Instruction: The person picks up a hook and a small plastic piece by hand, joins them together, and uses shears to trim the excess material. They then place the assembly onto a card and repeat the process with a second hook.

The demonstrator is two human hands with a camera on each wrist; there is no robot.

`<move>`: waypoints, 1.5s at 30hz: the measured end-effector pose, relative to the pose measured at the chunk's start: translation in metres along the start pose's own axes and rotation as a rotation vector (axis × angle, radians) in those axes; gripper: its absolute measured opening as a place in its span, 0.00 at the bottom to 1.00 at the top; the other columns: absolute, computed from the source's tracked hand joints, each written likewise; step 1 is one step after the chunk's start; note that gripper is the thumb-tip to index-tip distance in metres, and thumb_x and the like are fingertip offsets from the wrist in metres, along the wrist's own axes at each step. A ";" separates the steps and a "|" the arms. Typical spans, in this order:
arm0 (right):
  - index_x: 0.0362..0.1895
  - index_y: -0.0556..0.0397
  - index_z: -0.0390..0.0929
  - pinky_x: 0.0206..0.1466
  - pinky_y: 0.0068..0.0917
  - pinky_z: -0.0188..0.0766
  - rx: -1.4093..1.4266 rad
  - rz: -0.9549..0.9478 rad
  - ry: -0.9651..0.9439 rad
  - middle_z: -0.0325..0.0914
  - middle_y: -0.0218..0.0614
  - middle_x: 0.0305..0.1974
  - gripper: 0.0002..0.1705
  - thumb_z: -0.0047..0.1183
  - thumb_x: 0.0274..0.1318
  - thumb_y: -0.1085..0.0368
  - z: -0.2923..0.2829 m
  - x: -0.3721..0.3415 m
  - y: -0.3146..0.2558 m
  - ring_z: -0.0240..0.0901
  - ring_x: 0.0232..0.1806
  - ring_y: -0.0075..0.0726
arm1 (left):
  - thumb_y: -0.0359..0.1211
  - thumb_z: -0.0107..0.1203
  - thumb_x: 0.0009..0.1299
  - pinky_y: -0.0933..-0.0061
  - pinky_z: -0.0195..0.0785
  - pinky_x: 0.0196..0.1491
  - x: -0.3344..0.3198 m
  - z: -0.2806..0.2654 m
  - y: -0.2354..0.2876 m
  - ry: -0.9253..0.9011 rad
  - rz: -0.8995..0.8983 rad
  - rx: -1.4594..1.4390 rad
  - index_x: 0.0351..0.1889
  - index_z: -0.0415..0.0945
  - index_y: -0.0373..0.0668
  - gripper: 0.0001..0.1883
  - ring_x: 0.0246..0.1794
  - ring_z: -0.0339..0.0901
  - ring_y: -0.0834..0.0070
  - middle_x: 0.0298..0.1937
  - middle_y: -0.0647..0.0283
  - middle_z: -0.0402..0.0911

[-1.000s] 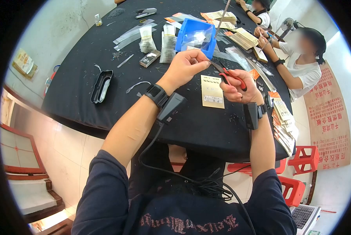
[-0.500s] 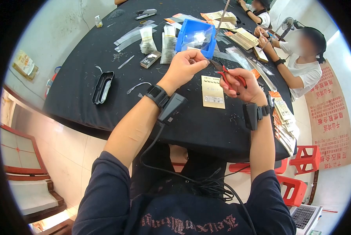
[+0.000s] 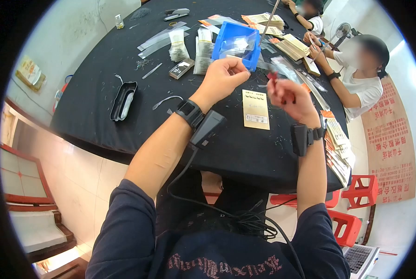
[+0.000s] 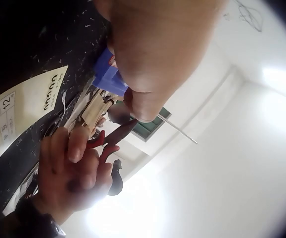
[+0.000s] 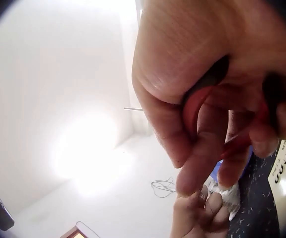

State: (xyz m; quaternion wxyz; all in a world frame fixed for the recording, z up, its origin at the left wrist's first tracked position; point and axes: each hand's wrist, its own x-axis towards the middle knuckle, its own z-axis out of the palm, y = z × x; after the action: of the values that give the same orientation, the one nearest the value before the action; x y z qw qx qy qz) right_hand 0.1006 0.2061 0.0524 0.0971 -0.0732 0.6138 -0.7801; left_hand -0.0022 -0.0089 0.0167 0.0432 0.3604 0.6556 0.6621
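Near the blue bin (image 3: 252, 63), my left hand (image 3: 222, 81) has thumb and forefinger pinched together at a small item too tiny to identify. My right hand (image 3: 294, 100) grips red-handled scissors (image 3: 273, 78), blurred in the head view; the left wrist view shows the dark blades (image 4: 120, 133) pointing toward the left fingertips. Fingers of the right hand (image 5: 210, 144) curl through and around the red handles (image 5: 195, 106). A cream card (image 3: 256, 111) printed with black marks lies on the black cloth below and between the hands.
Banded bundles of strips (image 3: 178, 46), a small box (image 3: 181, 68), an open black case (image 3: 124, 101) and a stapler (image 3: 176, 14) lie left of the bin. Card stacks (image 3: 291, 46) and clear strips lie right. Another person (image 3: 363, 83) sits at the right edge.
The red-handled scissors have swung more upright and drawn slightly right, with the right hand turning. My left hand keeps its pinch, nearly still. The whole scene has shifted slightly right.
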 end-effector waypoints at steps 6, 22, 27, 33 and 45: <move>0.24 0.53 0.74 0.31 0.25 0.58 -0.002 -0.256 0.218 0.74 0.34 0.35 0.17 0.48 0.61 0.55 -0.032 -0.009 -0.018 0.62 0.26 0.23 | 0.31 0.59 0.67 0.89 0.51 0.24 -0.003 0.005 0.015 -0.045 -0.150 -0.237 0.31 0.77 0.43 0.04 0.23 0.60 0.93 0.25 0.76 0.72; 0.22 0.59 0.83 0.38 0.34 0.71 -1.306 -0.162 0.581 0.78 0.42 0.31 0.19 0.67 0.38 0.54 -0.020 0.010 0.023 0.76 0.33 0.44 | 0.33 0.58 0.69 0.87 0.44 0.21 -0.004 0.009 0.014 -0.194 -0.368 -0.475 0.35 0.76 0.42 0.05 0.20 0.53 0.92 0.23 0.79 0.63; 0.23 0.59 0.83 0.39 0.34 0.72 -1.345 -0.155 0.603 0.78 0.42 0.32 0.19 0.68 0.36 0.54 -0.019 0.010 0.022 0.76 0.34 0.44 | 0.33 0.58 0.69 0.86 0.43 0.20 -0.004 0.008 0.015 -0.194 -0.365 -0.477 0.35 0.76 0.42 0.05 0.18 0.52 0.92 0.22 0.80 0.62; 0.24 0.57 0.85 0.39 0.33 0.72 -1.369 -0.082 0.612 0.78 0.41 0.33 0.19 0.68 0.37 0.52 -0.015 0.009 0.019 0.77 0.35 0.44 | 0.33 0.58 0.69 0.86 0.42 0.20 -0.005 0.009 0.015 -0.193 -0.372 -0.462 0.35 0.77 0.42 0.05 0.17 0.52 0.92 0.22 0.79 0.63; 0.39 0.50 0.84 0.39 0.19 0.67 -0.929 -0.497 0.287 0.76 0.29 0.42 0.10 0.63 0.52 0.62 0.006 0.010 -0.001 0.72 0.40 0.23 | 0.36 0.59 0.67 0.86 0.46 0.21 -0.006 0.010 0.013 -0.237 -0.317 -0.280 0.32 0.79 0.44 0.07 0.19 0.56 0.92 0.25 0.78 0.70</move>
State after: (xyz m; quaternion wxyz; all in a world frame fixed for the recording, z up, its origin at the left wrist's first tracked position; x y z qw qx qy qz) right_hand 0.0922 0.1980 0.0551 -0.2175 -0.1440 0.8650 -0.4286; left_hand 0.0130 -0.0050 0.0247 0.2728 0.3186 0.5961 0.6847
